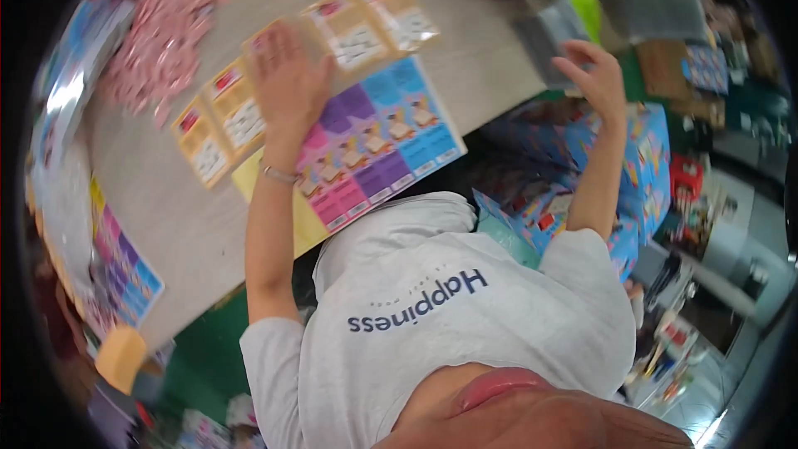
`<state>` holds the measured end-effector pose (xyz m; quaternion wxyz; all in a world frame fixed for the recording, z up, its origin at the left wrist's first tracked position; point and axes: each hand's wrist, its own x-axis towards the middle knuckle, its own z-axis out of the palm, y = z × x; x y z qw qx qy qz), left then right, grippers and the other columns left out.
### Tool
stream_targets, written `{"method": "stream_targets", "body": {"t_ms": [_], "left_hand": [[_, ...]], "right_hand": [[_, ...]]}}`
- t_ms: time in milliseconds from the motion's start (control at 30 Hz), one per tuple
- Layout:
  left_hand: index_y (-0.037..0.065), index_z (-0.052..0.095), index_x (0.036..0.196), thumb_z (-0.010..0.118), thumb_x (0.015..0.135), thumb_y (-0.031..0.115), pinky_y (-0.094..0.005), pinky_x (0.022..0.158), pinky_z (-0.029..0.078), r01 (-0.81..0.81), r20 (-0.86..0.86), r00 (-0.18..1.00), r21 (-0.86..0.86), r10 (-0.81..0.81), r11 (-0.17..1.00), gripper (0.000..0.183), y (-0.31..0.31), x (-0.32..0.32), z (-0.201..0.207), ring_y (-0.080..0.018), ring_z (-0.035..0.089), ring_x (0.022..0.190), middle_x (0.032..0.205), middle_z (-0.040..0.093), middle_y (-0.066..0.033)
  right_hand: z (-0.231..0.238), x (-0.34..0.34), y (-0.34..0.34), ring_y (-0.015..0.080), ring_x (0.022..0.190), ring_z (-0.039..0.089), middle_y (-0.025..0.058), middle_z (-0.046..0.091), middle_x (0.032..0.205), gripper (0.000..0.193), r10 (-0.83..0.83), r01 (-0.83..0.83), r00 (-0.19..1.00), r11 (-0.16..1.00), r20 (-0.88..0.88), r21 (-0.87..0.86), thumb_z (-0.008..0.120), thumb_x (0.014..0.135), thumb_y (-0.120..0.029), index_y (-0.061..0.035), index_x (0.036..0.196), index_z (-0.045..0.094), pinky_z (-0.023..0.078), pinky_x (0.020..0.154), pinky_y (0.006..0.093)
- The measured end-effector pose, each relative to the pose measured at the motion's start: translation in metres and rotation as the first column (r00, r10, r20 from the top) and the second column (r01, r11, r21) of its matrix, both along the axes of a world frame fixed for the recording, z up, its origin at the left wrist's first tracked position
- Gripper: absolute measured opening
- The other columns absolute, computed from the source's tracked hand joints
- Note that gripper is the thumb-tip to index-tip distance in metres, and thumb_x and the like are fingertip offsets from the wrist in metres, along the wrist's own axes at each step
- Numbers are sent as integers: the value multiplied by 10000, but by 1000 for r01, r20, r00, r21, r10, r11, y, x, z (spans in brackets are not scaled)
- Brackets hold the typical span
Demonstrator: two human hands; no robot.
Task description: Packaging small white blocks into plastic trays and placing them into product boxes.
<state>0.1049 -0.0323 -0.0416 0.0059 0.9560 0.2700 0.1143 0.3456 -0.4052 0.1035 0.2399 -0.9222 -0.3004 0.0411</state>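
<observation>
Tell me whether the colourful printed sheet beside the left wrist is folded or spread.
Spread: the printed sheet lies flat, its pink, purple and blue panels showing.

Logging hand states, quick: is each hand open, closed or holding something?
Left hand: open, palm down over a tan card, not visibly grasping it.
Right hand: open, fingers loosely bent, nothing visible held.

Resting left hand [289, 87] flat on an orange packet [249, 48], two more packets [236, 110] to its left, two to its right. Showing pink pile [166, 37] farther left, colourful sheet [378, 129] right of its wrist. Holding right hand [593, 81] up, fingers bent, near grey plastic [542, 43].
</observation>
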Motion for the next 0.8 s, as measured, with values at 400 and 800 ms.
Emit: {"method": "stream_targets", "body": {"t_ms": [400,800], "left_hand": [[-35,316,1524,391,1042,514,-459,1197,221,264,387,920,-505,-58,822,735,-35,-22,57,-389,284,1468,1559,347,-245],[36,603,1338,723,900,45,-262,800,534,640,726,645,-684,239,350,454,-101,-56,107,-131,673,926,986,716,-45]], "right_hand": [[-19,50,-27,42,639,558,-28,647,725,208,-81,179,832,976,-548,128,755,898,-219,-17,947,768,434,560,202],[28,-132,101,-14,655,351,-93,518,809,151,344,-63,891,741,-297,669,546,1033,-172,-64,999,645,255,556,166]]}}
